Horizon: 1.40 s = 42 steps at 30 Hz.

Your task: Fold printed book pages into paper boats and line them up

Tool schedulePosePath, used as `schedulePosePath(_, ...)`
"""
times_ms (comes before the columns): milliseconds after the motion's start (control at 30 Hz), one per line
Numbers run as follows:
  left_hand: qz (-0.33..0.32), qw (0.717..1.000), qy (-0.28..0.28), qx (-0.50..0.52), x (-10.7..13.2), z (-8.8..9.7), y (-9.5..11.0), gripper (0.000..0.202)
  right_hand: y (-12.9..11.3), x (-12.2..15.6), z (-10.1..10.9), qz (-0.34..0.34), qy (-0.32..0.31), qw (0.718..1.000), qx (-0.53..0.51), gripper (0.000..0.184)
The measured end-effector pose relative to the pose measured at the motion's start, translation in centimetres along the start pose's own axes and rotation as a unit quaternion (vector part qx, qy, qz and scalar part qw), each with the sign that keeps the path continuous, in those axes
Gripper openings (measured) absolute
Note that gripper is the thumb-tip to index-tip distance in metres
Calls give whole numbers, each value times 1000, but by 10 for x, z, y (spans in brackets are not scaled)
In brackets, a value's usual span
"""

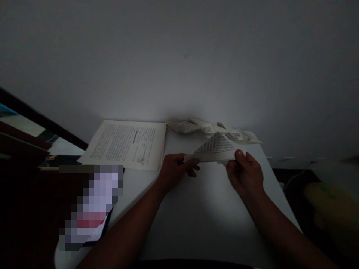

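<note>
Between my two hands is a folded paper hat (214, 145), a printed triangle with a plain strip along its lower edge, held just above the table. My left hand (176, 170) pinches the left end of the strip between thumb and fingers. At the right end, my right hand (246, 170) grips the paper, its thumb on top and its fingers curled beneath. Just beyond lie folded paper boats, one at the left (182, 127), another at the right (239, 134), with more folded paper (207, 127) between them.
A stack of printed sheets (126, 144) lies at the table's back left. A lit device (95, 209), partly blurred out, is at the left edge of the white table (196, 228). Behind rises a grey wall (185, 82). A yellow-green object (331, 201) is at the right.
</note>
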<state>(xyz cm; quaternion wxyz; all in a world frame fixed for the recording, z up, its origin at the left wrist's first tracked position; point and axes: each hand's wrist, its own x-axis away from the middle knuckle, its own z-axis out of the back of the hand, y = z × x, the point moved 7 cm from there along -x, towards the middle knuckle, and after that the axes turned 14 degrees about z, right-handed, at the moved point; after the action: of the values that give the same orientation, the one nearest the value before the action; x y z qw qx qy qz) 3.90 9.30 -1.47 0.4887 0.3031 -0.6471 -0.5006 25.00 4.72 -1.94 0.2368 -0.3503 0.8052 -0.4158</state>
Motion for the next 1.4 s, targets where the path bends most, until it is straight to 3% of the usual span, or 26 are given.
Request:
schedulePosePath(167, -11, 1000, -11, 3, 1, -1, 2, 14, 3, -2, 3, -31, 21, 999, -15, 43)
schedulePosePath(433, -23, 999, 31, -6, 4, 3, 2, 14, 7, -1, 3, -44, 4, 999, -3, 39)
schedulePosePath(1100, -3, 998, 26, 49, 2, 3, -3, 20, 5, 2, 3, -26, 1, 1000, 9, 31)
schedulePosePath(1233, -1, 998, 33, 58, 1, 6, -3, 22, 3, 2, 1, -10, -13, 1000, 3, 28)
schedulePosePath(1400, -5, 997, 41, 58, 1, 8, -2, 24, 6, 5, -6, -8, -85, 996, 2, 23)
